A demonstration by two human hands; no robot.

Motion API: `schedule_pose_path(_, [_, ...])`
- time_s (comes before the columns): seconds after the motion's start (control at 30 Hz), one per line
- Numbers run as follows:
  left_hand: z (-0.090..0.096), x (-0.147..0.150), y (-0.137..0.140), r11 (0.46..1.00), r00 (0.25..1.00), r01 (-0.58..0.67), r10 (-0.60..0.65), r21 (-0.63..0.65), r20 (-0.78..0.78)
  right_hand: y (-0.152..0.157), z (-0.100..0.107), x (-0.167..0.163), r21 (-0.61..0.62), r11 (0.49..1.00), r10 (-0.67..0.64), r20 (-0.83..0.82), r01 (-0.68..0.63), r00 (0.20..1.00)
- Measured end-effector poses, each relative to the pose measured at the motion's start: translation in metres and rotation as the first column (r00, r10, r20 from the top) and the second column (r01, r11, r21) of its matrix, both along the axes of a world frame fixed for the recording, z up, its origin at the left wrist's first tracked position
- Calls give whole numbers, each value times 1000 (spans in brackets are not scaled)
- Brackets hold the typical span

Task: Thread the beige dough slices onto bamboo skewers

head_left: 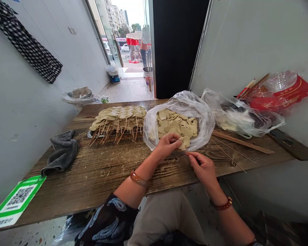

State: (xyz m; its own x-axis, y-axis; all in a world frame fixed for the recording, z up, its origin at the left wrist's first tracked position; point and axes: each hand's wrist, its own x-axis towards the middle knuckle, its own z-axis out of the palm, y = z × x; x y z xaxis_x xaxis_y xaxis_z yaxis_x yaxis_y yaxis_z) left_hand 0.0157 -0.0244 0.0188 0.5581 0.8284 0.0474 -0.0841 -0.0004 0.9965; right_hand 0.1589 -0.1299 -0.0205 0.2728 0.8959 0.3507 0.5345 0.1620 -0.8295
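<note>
My left hand (168, 145) is closed on a pale, round, flat slice (184, 142), held at the near rim of a clear plastic bag (207, 119). Inside the bag lies a heap of similar slices (178, 123). My right hand (202, 166) pinches a thin skewer, mostly hidden by the fingers, with its end close to the slice. To the left, a pile of threaded skewers (120, 118) rests on a metal tray (89, 134), sticks pointing toward me. Right of the bag lie a bundle of bare skewers (246, 142) and a couple of loose ones.
A dark cloth (61, 152) and a green QR code card (16, 201) are on the wooden table (105, 171) at left. More plastic bags (241, 118) and a dark flat blade-like tool (292, 145) sit at right. Beyond is an open doorway with buckets (114, 75).
</note>
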Motion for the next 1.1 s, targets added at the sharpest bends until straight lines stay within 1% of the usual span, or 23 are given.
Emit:
schedule_pose_path(0.07, [2,0,-2,998,1000,25,-24,-55,19,-1,0,-1,-14,1000,1,-22,-2,1000])
schedule_pose_path(0.17, [3,0,-3,998,999,49,-49,-40,4,0,-1,-1,-27,999,26,-21,-27,999])
schedule_pose_path(0.23, [2,-1,-2,1000,1000,5,-5,-19,-9,0,-2,-1,-37,998,50,-16,-50,999])
schedule_pose_path(0.33, [0,-2,1,996,995,-94,94,-8,-15,0,-2,-1,-48,997,58,-12,-59,998])
schedule_pose_path(0.4, [0,-2,2,994,994,-111,111,-2,-20,0,-2,-1,-40,998,50,-11,-50,999])
schedule_pose_path(0.5, [-1,1,-1,998,997,-55,56,36,-50,-1,-3,0,-13,999,37,-18,-37,999])
schedule_pose_path(0.6, [1,4,-7,993,991,19,-3,117,-136,-1,-3,1,-2,1000,17,-29,-17,999])
schedule_pose_path(0.67, [2,6,-8,989,986,42,-18,144,-164,-1,-4,1,-9,1000,2,-58,-2,998])
schedule_pose_path(0.73, [3,4,-6,990,991,8,11,142,-135,-2,-6,1,-22,999,-28,-125,25,992])
schedule_pose_path(0.8, [2,0,1,986,990,-91,105,140,-97,-3,-7,1,-33,996,-83,-226,78,971])
schedule_pose_path(0.87, [-1,-5,9,957,964,-226,247,181,-98,-3,-8,0,-37,992,-128,-329,123,936])
schedule_pose_path(0.9, [-2,-7,13,932,942,-281,314,231,-118,-3,-8,0,-36,990,-138,-366,135,920])
schedule_pose_path(0.93, [-4,-9,16,900,917,-313,370,303,-151,-2,-8,0,-32,990,-140,-392,139,909])
schedule_pose_path(0.97, [-5,-11,18,864,890,-318,414,389,-193,-2,-8,0,-28,990,-138,-406,139,904])
schedule_pose_path(1.03, [-8,-12,21,794,828,-249,472,555,-304,-2,-8,0,-24,990,-135,-410,137,902])
schedule_pose_path(1.1, [-11,-10,20,745,750,-127,504,655,-428,-2,-8,-1,-29,991,-134,-399,133,907])
